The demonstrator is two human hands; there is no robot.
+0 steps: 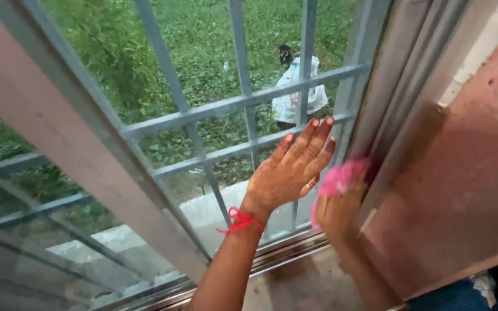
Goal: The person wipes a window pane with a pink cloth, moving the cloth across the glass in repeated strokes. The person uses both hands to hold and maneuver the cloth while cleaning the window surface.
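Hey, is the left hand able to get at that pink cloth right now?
Probably yes. The left hand lies flat and open against the window grille, right beside the pink cloth held in the right hand, with nothing between them.

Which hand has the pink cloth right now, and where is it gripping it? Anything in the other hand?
The right hand holds the pink cloth, bunched at the fingertips against the window frame; the exact grip is blurred. The left hand holds nothing, palm flat on the glass.

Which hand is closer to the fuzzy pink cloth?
Right. The right hand holds the pink cloth against the window frame. The left hand rests flat beside it, apart from it.
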